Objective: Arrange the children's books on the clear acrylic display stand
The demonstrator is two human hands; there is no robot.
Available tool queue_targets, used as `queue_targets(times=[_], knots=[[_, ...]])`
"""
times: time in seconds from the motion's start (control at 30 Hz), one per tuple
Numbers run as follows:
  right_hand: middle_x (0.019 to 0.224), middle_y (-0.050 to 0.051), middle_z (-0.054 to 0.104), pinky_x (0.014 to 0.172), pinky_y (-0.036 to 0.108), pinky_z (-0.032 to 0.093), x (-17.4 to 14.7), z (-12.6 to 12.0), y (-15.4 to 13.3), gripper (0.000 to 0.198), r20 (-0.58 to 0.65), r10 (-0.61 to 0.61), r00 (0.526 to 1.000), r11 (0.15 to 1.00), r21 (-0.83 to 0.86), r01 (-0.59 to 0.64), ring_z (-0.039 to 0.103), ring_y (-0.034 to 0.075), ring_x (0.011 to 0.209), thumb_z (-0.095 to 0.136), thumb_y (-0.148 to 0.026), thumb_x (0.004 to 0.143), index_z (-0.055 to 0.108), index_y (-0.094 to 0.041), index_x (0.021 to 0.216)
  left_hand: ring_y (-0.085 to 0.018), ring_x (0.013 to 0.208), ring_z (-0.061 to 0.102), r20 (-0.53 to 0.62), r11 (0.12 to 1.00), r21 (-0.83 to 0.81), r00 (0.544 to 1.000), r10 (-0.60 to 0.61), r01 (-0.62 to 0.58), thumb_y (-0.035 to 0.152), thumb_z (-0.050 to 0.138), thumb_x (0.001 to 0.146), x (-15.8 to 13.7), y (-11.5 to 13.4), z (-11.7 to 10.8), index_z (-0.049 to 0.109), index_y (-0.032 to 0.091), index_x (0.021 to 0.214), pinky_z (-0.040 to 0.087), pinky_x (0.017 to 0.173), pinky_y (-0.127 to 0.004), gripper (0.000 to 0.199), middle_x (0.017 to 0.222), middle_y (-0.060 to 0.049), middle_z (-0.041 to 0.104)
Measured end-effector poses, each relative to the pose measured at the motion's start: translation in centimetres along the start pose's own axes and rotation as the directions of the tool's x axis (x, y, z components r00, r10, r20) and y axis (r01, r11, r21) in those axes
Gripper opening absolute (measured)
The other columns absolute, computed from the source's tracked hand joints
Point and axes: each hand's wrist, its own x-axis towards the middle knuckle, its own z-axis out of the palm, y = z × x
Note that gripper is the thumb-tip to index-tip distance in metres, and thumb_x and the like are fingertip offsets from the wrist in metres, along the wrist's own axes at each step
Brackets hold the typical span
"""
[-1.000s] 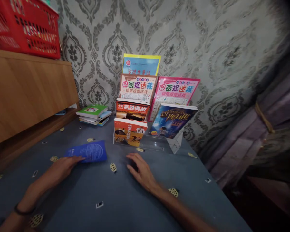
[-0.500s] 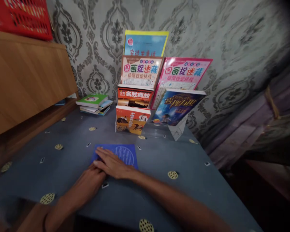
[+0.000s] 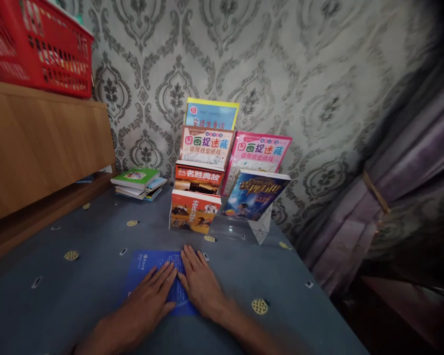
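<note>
A blue booklet (image 3: 140, 268) with white print lies flat on the table, partly hidden under both hands. My left hand (image 3: 150, 298) rests flat on it, fingers stretched out toward its upper middle. Along its right edge lies my right hand (image 3: 200, 283), flat, with the fingers extended and the thumb close to the left fingertips. Neither hand grasps anything. Beyond them, a clear display stand (image 3: 233, 229) holds several books, among them an orange-red book (image 3: 192, 214) in front and a dark blue book (image 3: 257, 195) on the right.
Left of the stand is a small pile of books (image 3: 136, 177) with a green one on top. A red basket (image 3: 59, 59) stands on a wooden cabinet (image 3: 44, 153) at the left. The patterned tablecloth (image 3: 281, 276) ends near a purple curtain (image 3: 348, 236) on the right.
My right hand has gone from lying across the booklet to its right edge. My left hand has moved up onto the booklet, and the hands have uncrossed. The view has tilted upward.
</note>
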Motion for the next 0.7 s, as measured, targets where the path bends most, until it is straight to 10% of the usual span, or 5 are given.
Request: queue_targets(times=[0.37, 0.7], knots=[[0.161, 0.021, 0.035, 0.126, 0.050, 0.026, 0.2, -0.6, -0.5, 0.059, 0.019, 0.004, 1.000, 1.000, -0.017, -0.004, 0.030, 0.030, 0.153, 0.036, -0.035, 0.105, 0.040, -0.002, 0.154, -0.035, 0.151, 0.033, -0.123, 0.958, 0.113, 0.961, -0.249, 0.263, 0.069, 0.029, 0.099, -0.8, -6.1, 0.2, 0.039, 0.010, 0.155, 0.033, 0.120, -0.056, 0.082, 0.160, -0.022, 0.038], [0.163, 0.021, 0.029, 0.126, 0.057, 0.020, -1.3, -0.2, -1.9, 0.066, 0.061, -0.147, 0.987, 0.987, 0.071, 0.143, 0.022, 0.031, 0.155, 0.038, -0.046, 0.105, 0.036, -0.005, 0.156, -0.033, 0.153, 0.029, -0.081, 0.941, 0.124, 0.949, -0.306, 0.314, 0.062, 0.027, 0.103, -2.6, -5.1, -1.7, 0.038, 0.007, 0.154, 0.028, 0.122, -0.053, 0.076, 0.162, -0.023, 0.035]])
